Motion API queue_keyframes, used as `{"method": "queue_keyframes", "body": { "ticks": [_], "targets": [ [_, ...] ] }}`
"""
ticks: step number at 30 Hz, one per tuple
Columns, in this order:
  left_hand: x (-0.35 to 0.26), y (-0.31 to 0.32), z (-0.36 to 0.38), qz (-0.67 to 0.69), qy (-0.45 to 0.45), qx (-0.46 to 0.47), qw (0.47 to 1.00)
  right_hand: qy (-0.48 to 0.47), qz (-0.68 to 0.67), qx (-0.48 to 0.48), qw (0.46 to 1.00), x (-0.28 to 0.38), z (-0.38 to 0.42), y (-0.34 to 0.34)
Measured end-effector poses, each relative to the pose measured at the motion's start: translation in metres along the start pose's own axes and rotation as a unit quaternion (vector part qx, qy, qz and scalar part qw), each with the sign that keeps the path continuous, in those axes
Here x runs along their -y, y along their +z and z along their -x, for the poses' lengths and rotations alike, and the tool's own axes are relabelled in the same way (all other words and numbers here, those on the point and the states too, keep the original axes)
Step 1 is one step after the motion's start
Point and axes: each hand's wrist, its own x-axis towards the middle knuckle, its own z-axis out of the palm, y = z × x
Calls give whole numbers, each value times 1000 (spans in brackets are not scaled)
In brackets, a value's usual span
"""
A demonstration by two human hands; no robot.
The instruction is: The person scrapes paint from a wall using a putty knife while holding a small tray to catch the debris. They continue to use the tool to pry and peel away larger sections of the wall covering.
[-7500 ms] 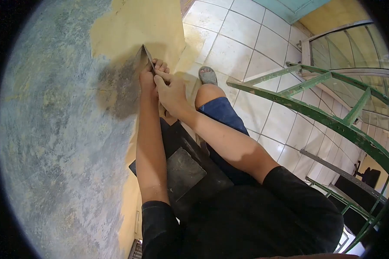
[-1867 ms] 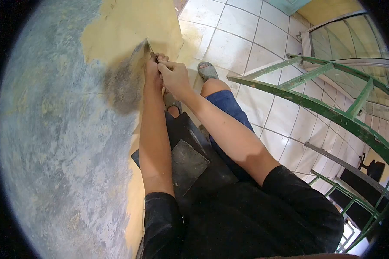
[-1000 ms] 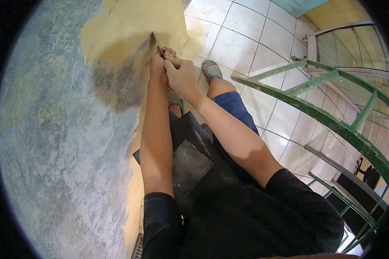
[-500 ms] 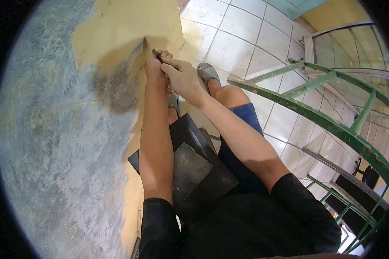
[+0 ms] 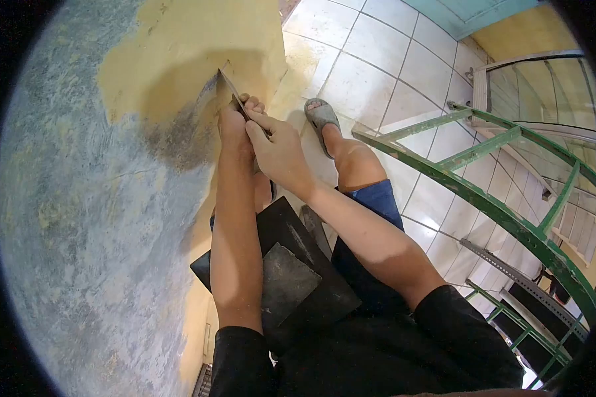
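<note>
A scraper [image 5: 229, 86] with a thin metal blade points up and to the left, its tip over the yellow part of the wall [image 5: 198, 30]. My left hand [image 5: 234, 126] is closed around its lower end, fingertips curled on the far side. Close against it, my right hand [image 5: 277, 151] is also closed on the scraper, its thumb bent along the tool. Most of the handle is hidden between both hands. Left of them, a dark grey patch [image 5: 179, 140] lies where the yellow surface meets the mottled blue-grey surface [image 5: 93, 218].
A black board [image 5: 334, 288] with a dark grey square piece [image 5: 291, 278] on it lies below my forearms, near my lap. On the right, a green metal ladder [image 5: 470, 177] leans across the white tiled floor [image 5: 361, 79]. A sandal [image 5: 321, 114] is on my foot.
Both hands sit slightly lower in the view, and more of the scraper's blade shows, seen edge-on. The whole view has shifted a little. Both hands keep their hold.
</note>
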Motion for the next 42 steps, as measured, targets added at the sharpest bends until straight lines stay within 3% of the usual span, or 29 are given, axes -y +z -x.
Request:
{"method": "queue_keyframes", "body": {
  "ticks": [12, 17, 21, 23, 29, 32, 36, 42],
  "targets": [
    [4, 6, 10, -75, 31, -50, 995, 38, -29, 21, 999, -10, 2, -1],
    [-1, 5, 8, -87, 43, -40, 994, -7, -54, 2, 999, -22, -1, 8],
    [-6, -2, 1, -93, 24, -9, 995, 46, -30, -4, 998, -12, 0, 12],
    [-6, -3, -5, -100, 24, -3, 995, -6, -31, -33, 999, -17, -3, 14],
    [-5, 6, -26, -99, 18, 15, 995, -12, -24, -49, 998, -31, -20, 15],
    [-2, 7, -31, -92, 16, 14, 996, 45, -49, -38, 997, -26, -22, 10],
    [-1, 13, -34, -107, 23, 7, 994, 49, -17, -43, 998, -27, -26, 8],
    [-4, 11, -30, -131, 35, 2, 991, 29, -74, -35, 996, -32, -21, 14]
  ]
}}
